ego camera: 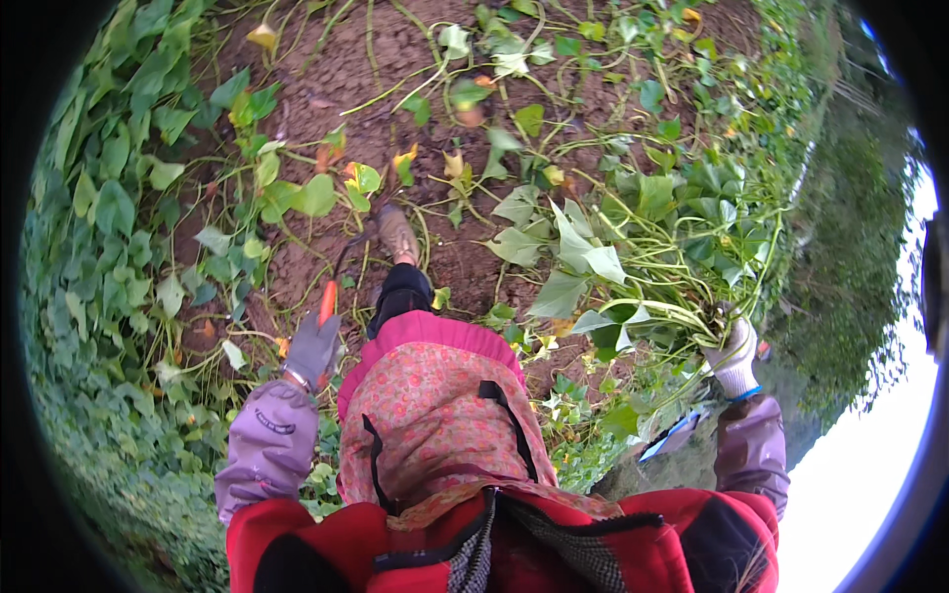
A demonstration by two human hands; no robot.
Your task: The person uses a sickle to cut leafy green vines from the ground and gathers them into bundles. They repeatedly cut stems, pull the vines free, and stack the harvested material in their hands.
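My left hand [313, 347], in a grey glove, grips the orange handle [328, 300] of a sickle. Its thin, dark curved blade [347, 252] reaches forward beside my brown shoe [398, 231]. Out to the right, my right hand [732, 354] wears a white knit glove and is closed around the stems of a cut bunch of leafy vines [652, 274], which look like sweet potato vines. The bunch spreads from that hand toward the middle, its broad leaves turned partly pale side up. The fingers of my right hand are partly hidden by stems.
Reddish-brown soil [334, 89] lies ahead, crossed by trailing vine stems [415, 81] and scattered yellowing leaves [262, 35]. Dense standing foliage [111, 259] fills the left side. Trees [845, 259] rise beyond the right edge. A floral apron [437, 415] covers my lap.
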